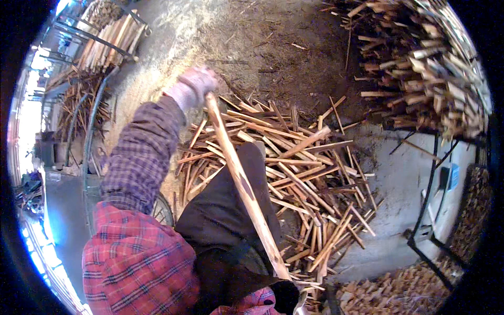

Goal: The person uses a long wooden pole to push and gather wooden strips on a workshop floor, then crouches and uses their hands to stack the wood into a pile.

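My left hand [197,84] reaches forward, slightly blurred, with its fingers curled at the far end of a long peeled wooden pole [239,176]. The pole is pale brown with darker patches and slants across my dark-clothed leg [226,205] to the lower edge. There a black shape [286,297] beside a red plaid sleeve could be my right hand in a glove; its fingers do not show. A heap of split wood sticks [310,163] lies on the ground just beyond and to the right of my leg.
A tall stack of split sticks [441,79] stands at the far right. At the far left, a metal frame [97,110] stands by more bundled wood [113,44]. Short wood pieces [394,296] cover the lower right, near a dark metal stand [428,210]. Sawdust [170,47] lies ahead.
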{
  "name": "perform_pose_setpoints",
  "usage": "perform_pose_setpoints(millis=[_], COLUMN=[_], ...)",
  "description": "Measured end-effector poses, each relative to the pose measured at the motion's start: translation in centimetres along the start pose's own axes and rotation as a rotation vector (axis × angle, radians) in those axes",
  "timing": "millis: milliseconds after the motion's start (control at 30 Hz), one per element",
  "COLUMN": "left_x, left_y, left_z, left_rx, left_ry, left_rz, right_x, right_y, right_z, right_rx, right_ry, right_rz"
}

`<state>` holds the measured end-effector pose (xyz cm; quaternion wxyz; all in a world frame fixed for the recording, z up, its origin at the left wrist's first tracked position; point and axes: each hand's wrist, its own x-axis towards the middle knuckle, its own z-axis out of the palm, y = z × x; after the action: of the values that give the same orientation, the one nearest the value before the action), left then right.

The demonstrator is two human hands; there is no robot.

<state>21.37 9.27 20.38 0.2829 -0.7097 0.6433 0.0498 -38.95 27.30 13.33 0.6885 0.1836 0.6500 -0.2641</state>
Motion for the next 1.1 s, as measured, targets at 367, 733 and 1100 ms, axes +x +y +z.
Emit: perform_pose_setpoints(millis=[367, 733, 1100], left_x=[-4.9, -2.6, 17.8], left_y=[-38.3, -43.3, -57.3], left_z=[4.2, 1.2, 17.2], left_rx=[-0.01, -0.163, -0.182], left_ry=[-0.203, 0.158, -0.214], left_rz=[-0.349, -0.57, -0.627], right_x=[-14.8, -19.3, 15.5], right_y=[0.3, -3.7, -1.7], right_z=[31.3, 48.1, 62.7], right_rx=[-0.143, -0.397, -0.437], right_ry=[-0.038, -0.097, 0.041], right_rz=[-0.213, -0.337, -0.147])
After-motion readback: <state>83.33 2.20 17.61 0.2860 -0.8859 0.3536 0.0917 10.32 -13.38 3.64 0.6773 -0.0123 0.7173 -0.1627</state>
